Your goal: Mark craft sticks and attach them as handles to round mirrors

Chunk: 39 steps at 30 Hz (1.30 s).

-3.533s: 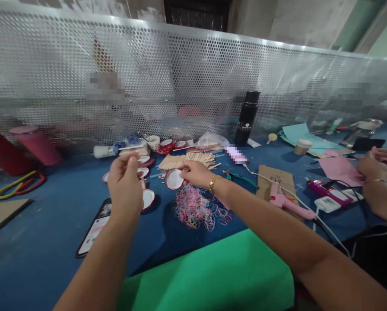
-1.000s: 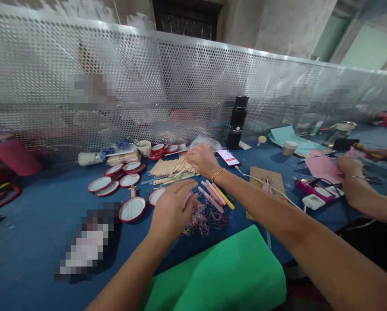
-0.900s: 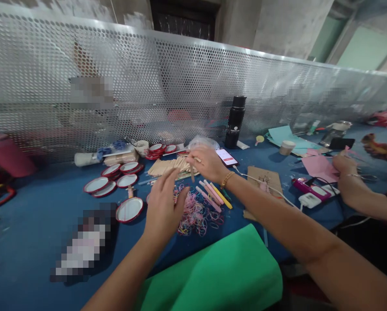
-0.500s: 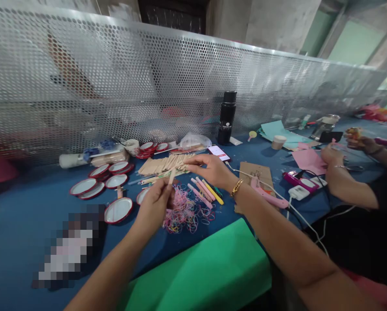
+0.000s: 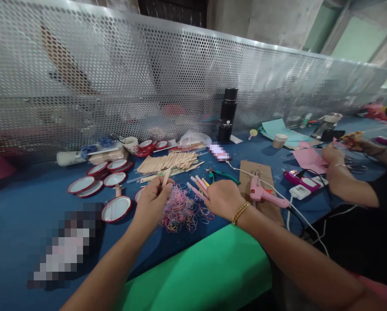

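Observation:
My left hand (image 5: 153, 201) is closed on a wooden craft stick (image 5: 166, 177), whose upper end points up from the fingers. Right beside it lies a tangled heap of colourful rubber bands (image 5: 179, 209). My right hand (image 5: 225, 199), with a gold chain bracelet at the wrist, is lowered over several pink and yellow marker pens (image 5: 198, 186). Its fingers are hidden beneath the back of the hand, so any grip on a pen cannot be made out. Behind both hands, many flat craft sticks (image 5: 167, 162) are spread on the blue table.
Round red-rimmed white discs (image 5: 116, 209) lie on the left. A pink glue gun (image 5: 268, 194) rests on cardboard, near green-handled pliers (image 5: 226, 176). A black bottle (image 5: 228, 116) stands by the perforated metal screen (image 5: 187, 65). Another person's hands (image 5: 334, 153) work at the right.
My right hand has left the stick and moved down and right onto the marker pens, uncovering the pliers. My left hand still holds the craft stick, slightly further left.

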Tool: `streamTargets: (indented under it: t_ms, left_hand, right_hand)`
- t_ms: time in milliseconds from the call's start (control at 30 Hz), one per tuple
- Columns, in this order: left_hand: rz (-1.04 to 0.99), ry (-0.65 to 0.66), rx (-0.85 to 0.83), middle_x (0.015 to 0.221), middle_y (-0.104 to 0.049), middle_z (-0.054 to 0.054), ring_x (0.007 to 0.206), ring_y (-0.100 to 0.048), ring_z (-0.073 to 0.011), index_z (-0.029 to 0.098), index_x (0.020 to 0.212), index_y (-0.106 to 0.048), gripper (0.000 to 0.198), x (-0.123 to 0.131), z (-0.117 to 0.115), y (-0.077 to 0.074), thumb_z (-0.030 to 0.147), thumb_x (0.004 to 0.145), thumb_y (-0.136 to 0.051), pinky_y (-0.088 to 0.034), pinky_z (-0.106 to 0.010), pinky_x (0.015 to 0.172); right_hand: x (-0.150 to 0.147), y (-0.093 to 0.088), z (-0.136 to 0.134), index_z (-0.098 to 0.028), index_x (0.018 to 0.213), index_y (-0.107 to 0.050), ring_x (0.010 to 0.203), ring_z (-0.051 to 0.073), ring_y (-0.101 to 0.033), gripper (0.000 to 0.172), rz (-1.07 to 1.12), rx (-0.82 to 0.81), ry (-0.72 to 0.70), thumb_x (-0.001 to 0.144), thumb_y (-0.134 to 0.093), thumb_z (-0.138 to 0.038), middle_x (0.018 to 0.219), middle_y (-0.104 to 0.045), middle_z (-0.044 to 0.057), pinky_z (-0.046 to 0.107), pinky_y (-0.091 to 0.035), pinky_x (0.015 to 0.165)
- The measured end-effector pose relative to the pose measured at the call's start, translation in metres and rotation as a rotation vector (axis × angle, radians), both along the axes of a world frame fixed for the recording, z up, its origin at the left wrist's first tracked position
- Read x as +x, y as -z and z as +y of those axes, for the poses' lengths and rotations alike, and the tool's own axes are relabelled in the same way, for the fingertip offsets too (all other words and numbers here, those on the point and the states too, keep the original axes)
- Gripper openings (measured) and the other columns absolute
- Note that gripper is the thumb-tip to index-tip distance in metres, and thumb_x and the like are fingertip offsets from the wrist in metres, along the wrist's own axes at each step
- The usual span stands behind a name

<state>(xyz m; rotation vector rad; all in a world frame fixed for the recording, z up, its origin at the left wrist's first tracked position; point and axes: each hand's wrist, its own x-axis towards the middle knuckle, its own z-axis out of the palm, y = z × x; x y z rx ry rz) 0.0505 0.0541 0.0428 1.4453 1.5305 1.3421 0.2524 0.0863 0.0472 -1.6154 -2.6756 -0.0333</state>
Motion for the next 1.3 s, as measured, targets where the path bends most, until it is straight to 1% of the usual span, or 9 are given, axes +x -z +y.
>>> streamTargets:
  t_ms: [133,267,467,600,733,900,1067,1167,1300]
  left_hand:
    - [0.039,0.009,-0.001,0.061,-0.047,0.006,0.055,-0.042,-0.0131,0.019,0.091,-0.063,0.027,0.001,0.0,0.001,0.044,0.08,-0.062,-0.034,-0.025,0.052]
    - [0.09,-0.006,-0.001,0.061,-0.049,0.005,0.056,-0.042,-0.0135,0.019,0.087,-0.066,0.025,0.0,0.002,0.002,0.043,0.079,-0.062,-0.033,-0.025,0.053]
    - [0.131,-0.02,0.007,0.061,-0.051,0.004,0.058,-0.043,-0.0145,0.019,0.083,-0.069,0.025,-0.002,0.004,0.004,0.042,0.078,-0.063,-0.033,-0.026,0.056]
    - [0.135,-0.021,0.013,0.061,-0.051,0.004,0.058,-0.044,-0.0149,0.019,0.082,-0.069,0.025,-0.003,0.005,0.004,0.044,0.078,-0.063,-0.034,-0.026,0.056]
    - [0.131,-0.036,0.032,0.062,-0.053,0.003,0.06,-0.046,-0.0158,0.02,0.083,-0.072,0.026,-0.005,0.004,0.004,0.043,0.077,-0.064,-0.035,-0.026,0.057]
    - [0.112,-0.055,0.036,0.065,-0.058,0.002,0.062,-0.048,-0.016,0.019,0.087,-0.076,0.029,-0.006,0.005,0.006,0.044,0.075,-0.069,-0.037,-0.027,0.06]
    - [-0.015,-0.042,-0.081,0.053,-0.045,0.008,0.05,-0.036,-0.0109,0.015,0.1,-0.077,0.047,0.0,0.002,0.006,0.052,0.07,-0.074,-0.024,-0.024,0.049]
    - [-0.104,0.014,-0.155,0.049,-0.039,0.009,0.045,-0.029,-0.0086,0.016,0.088,-0.075,0.045,0.01,-0.001,0.005,0.054,0.066,-0.079,-0.019,-0.023,0.045]
    - [-0.213,0.042,-0.16,0.048,-0.038,0.009,0.045,-0.027,-0.007,0.019,0.06,-0.058,0.044,0.018,-0.005,0.002,0.056,0.063,-0.082,-0.019,-0.023,0.043]
  right_hand:
    - [0.006,0.012,0.005,-0.019,0.091,-0.081,0.078,0.029,-0.073,0.023,0.113,-0.009,0.025,0.085,-0.061,-0.028,0.083,-0.078,0.015,0.038,-0.052,0.065]
    - [0.011,0.014,0.007,-0.02,0.079,-0.078,0.076,0.027,-0.071,0.022,0.164,-0.04,0.065,0.088,-0.059,-0.028,0.08,-0.077,0.014,0.036,-0.05,0.065]
    - [0.005,0.011,-0.003,-0.016,0.099,-0.074,0.085,0.029,-0.07,0.024,0.234,0.124,0.025,0.094,-0.057,-0.032,0.094,-0.074,0.014,0.039,-0.051,0.069]
    - [-0.006,0.016,-0.005,-0.016,0.1,-0.077,0.085,0.029,-0.071,0.022,0.111,0.103,-0.01,0.09,-0.059,-0.025,0.093,-0.075,0.017,0.039,-0.052,0.07]
    - [-0.011,0.022,-0.003,-0.016,0.097,-0.078,0.085,0.03,-0.072,0.022,0.111,0.092,-0.007,0.087,-0.06,-0.022,0.094,-0.076,0.018,0.039,-0.052,0.069]
    - [-0.006,0.021,-0.002,-0.016,0.09,-0.078,0.083,0.026,-0.072,0.02,0.239,0.036,0.04,0.086,-0.061,-0.026,0.092,-0.077,0.015,0.033,-0.05,0.069]
    - [-0.001,0.021,-0.006,-0.02,0.076,-0.072,0.078,0.019,-0.068,0.016,0.526,0.052,0.029,0.087,-0.066,-0.03,0.082,-0.074,0.005,0.028,-0.045,0.07]
    - [-0.004,0.021,-0.011,-0.019,0.078,-0.072,0.075,0.016,-0.065,0.011,0.661,0.058,-0.022,0.085,-0.07,-0.028,0.079,-0.072,0.002,0.026,-0.043,0.07]
    - [-0.008,0.02,-0.009,-0.018,0.081,-0.073,0.071,0.014,-0.063,0.015,0.766,-0.046,-0.118,0.088,-0.072,-0.031,0.076,-0.071,0.001,0.024,-0.042,0.067]
